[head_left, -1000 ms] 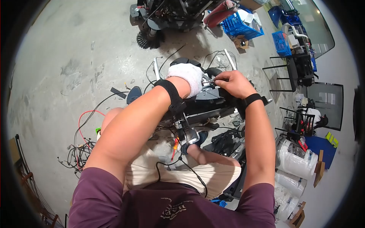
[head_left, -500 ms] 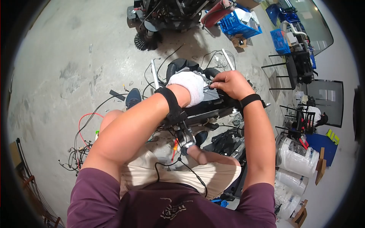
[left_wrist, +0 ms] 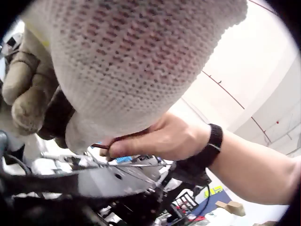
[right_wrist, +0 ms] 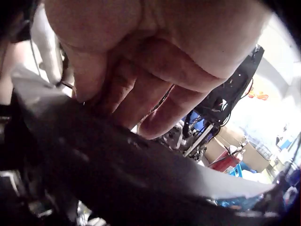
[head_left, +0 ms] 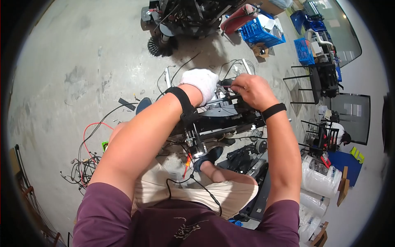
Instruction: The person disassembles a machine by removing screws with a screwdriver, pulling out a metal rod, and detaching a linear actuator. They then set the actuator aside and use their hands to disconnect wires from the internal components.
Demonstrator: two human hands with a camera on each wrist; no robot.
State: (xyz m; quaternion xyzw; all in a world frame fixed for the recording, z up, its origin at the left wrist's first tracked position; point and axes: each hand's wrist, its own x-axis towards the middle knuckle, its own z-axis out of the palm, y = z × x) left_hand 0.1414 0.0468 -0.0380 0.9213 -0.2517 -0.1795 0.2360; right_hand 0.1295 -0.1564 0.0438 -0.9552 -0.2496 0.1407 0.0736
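Observation:
A white knit glove covers my left hand (head_left: 199, 84), which is over the far side of a black and metal machine assembly (head_left: 218, 112). In the left wrist view its curled fingers (left_wrist: 29, 110) grip a black part (left_wrist: 57, 115), mostly hidden by the glove. My bare right hand (head_left: 256, 91) is just to the right, above the same assembly. Its thumb and forefinger pinch a thin dark rod (left_wrist: 99, 145), whose far end runs toward the gloved fingers. The right wrist view shows the other fingers (right_wrist: 157, 120) bent behind a dark curved edge (right_wrist: 117, 155).
White posts (head_left: 168, 77) rise beyond the assembly. A larger machine with a round black brush (head_left: 161, 45) stands ahead, near a blue crate (head_left: 263, 31). An orange screwdriver (head_left: 187, 162) lies between the legs. Tangled cables (head_left: 80, 168) are at left, wrapped white drums (head_left: 321, 176) at right.
The assembly has tilted, showing more of its bars and grey plate. My left hand has moved slightly up and left, and the right hand slightly to the right, still pinching.

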